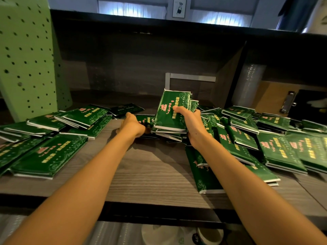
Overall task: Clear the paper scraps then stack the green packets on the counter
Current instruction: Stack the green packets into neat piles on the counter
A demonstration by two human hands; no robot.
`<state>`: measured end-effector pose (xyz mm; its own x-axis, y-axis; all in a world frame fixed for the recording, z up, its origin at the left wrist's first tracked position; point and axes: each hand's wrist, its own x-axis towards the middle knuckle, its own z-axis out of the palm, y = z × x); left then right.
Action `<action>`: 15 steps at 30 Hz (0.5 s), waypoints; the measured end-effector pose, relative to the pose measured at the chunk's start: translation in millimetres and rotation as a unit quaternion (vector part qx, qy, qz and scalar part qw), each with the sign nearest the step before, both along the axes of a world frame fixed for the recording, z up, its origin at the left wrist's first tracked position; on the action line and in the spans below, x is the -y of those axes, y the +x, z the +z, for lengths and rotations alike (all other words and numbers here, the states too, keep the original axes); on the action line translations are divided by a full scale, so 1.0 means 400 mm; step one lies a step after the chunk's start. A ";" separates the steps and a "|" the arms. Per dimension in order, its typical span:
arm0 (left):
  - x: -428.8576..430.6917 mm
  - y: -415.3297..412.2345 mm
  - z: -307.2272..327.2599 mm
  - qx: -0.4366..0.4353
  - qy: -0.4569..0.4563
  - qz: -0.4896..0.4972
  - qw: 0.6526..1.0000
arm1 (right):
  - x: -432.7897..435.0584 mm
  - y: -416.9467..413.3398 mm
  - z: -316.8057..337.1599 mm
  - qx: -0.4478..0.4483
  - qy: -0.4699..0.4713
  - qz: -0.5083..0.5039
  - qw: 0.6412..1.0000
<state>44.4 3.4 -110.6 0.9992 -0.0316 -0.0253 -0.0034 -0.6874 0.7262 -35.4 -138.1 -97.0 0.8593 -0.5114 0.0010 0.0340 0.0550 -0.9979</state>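
Green packets with pink and yellow print lie scattered over the wooden counter (152, 175). My right hand (190, 121) grips a bundle of green packets (172, 109), tilted up on edge, thumb across the front. Under it sits a low stack of packets (168, 134). My left hand (132, 123) reaches to the left side of that stack and holds a flat packet (146, 119) there; its fingertips are hidden. More packets lie in a left heap (47, 138) and a right heap (276, 144). No paper scraps show.
A green pegboard panel (26, 55) stands at the left. The dark back wall holds a grey metal frame (191, 79). Rolls of clear cups (249, 84), a cardboard box (272, 98) and a clipboard clip (287, 102) sit at the back right. White items lie below the counter edge.
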 end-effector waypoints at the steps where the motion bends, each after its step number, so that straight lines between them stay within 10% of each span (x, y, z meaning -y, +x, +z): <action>1: 0.001 0.001 0.005 -0.001 -0.034 0.003 0.999 | 0.000 0.001 0.000 0.003 0.004 0.001 1.000; 15: -0.061 -0.102 0.098 0.053 -0.478 -0.060 0.875 | -0.004 0.001 0.005 0.005 0.014 -0.005 1.000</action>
<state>3.5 27.7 -71.5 0.9824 -0.0923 0.1624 -0.1359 0.2433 0.9604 -35.2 -136.3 -95.0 0.8547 -0.5191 -0.0045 0.0450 0.0827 -0.9956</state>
